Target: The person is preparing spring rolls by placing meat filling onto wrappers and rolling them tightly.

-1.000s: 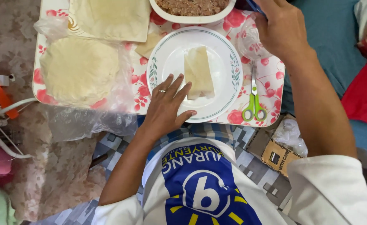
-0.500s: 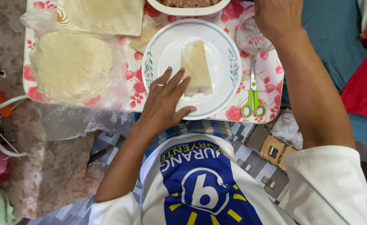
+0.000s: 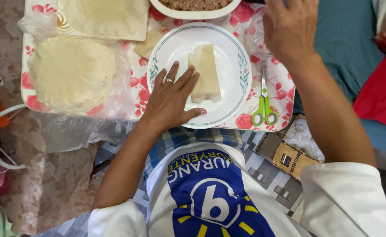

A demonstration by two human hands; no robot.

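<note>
My left hand (image 3: 172,100) lies flat with spread fingers on a white plate (image 3: 232,52) with a green rim, its fingertips against a folded pale wrapper roll (image 3: 205,72) on the plate. My right hand (image 3: 291,27) is raised at the far right of the floral tray (image 3: 138,90), over a small clear plastic container (image 3: 254,37); whether it grips anything is hidden. A white bowl of brown minced filling (image 3: 195,5) sits just beyond the plate.
A stack of round wrappers in a clear plastic bag (image 3: 72,72) lies on the tray's left, square wrappers (image 3: 107,17) behind it. Green-handled scissors (image 3: 264,103) rest on the tray's right. A small cardboard box (image 3: 291,160) lies near my right elbow.
My left hand has slid forward over the plate until its fingers reach the roll. The right hand has stayed near the tray's far right corner.
</note>
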